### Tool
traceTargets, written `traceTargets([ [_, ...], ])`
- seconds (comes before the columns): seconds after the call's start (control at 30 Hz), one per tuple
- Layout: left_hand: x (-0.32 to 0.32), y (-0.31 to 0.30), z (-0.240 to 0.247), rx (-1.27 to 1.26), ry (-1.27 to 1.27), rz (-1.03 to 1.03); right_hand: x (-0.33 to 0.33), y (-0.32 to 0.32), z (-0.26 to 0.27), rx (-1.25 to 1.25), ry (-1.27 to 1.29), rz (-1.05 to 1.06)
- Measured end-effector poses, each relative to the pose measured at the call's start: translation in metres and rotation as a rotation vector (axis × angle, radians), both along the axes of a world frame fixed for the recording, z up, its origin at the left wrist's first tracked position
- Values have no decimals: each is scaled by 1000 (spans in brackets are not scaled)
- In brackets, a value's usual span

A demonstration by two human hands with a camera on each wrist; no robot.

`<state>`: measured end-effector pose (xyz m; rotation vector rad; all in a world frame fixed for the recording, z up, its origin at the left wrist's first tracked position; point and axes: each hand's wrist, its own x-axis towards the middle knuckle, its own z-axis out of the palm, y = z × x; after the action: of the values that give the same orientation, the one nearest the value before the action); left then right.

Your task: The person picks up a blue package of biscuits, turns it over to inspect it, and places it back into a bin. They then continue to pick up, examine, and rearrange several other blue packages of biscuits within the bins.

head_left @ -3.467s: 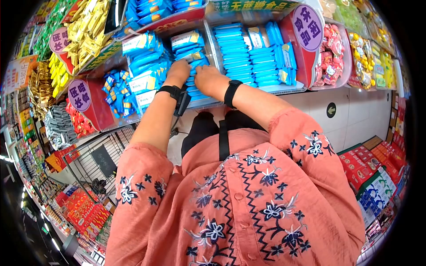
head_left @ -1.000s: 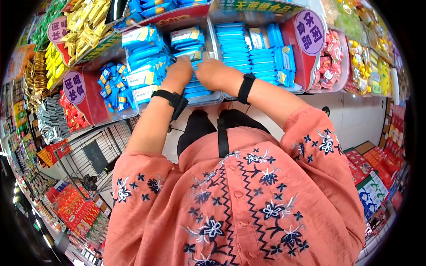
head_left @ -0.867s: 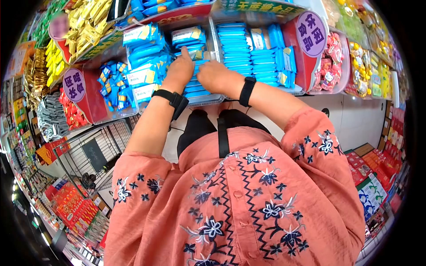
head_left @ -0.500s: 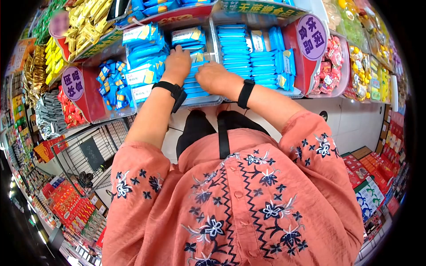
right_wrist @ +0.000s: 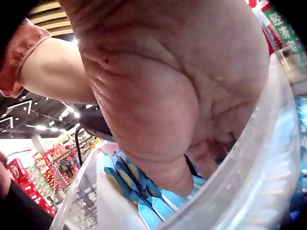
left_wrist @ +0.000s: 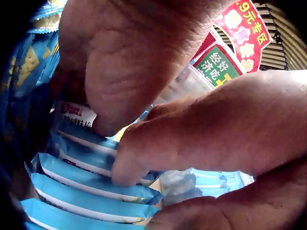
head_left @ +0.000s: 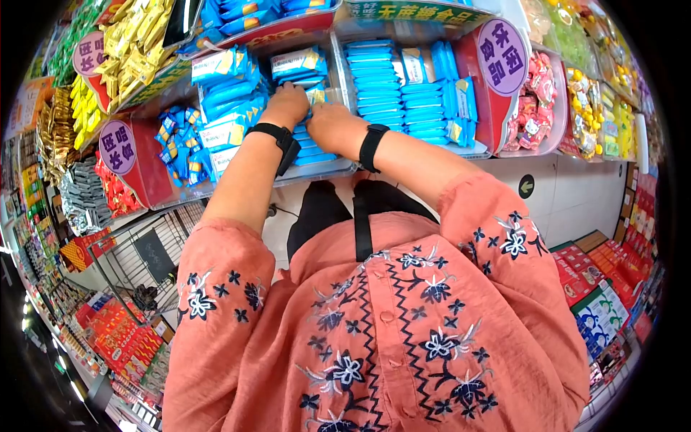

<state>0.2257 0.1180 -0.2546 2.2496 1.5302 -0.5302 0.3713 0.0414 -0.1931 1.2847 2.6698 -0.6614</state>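
Observation:
My left hand (head_left: 286, 106) and right hand (head_left: 335, 129) are close together over a column of blue biscuit packets (head_left: 311, 151) in a clear plastic bin. In the left wrist view, the left thumb and fingers pinch a packet with a white label (left_wrist: 76, 114) at the far end of the row. A right fingertip (left_wrist: 125, 171) rests on the packets just in front of it. The right wrist view shows the right thumb (right_wrist: 175, 179) pointing down onto packet edges (right_wrist: 152, 206), its other fingers bent behind and partly hidden; whether they grip a packet I cannot tell.
A clear divider (head_left: 341, 79) separates this column from stacked blue packets (head_left: 374, 83) on the right. More packets (head_left: 223, 129) are piled at left, beside small blue sweets (head_left: 181, 147). A red sign panel (head_left: 504, 65) borders pink packs (head_left: 533, 108). A wire trolley (head_left: 155, 252) stands lower left.
The left hand extended its index finger, reached further back along the column, then returned close to the right hand. The right hand has stayed over the same column, shifting slightly left in the head view.

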Motion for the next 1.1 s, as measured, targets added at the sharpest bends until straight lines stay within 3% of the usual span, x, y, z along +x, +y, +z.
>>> traceTargets([
  [0.33, 7, -4, 14, 1, -14, 76, -6, 9, 0, -124, -57, -9],
  [0.73, 13, 3, 37, -68, 65, 34, -4, 4, -4, -87, -65, -11],
  [0.93, 14, 12, 39, -218, 11, 183, -7, 6, -4, -97, -94, 14],
  [1.1, 11, 15, 36, -198, 14, 91, -8, 6, -5, -88, -112, 18],
])
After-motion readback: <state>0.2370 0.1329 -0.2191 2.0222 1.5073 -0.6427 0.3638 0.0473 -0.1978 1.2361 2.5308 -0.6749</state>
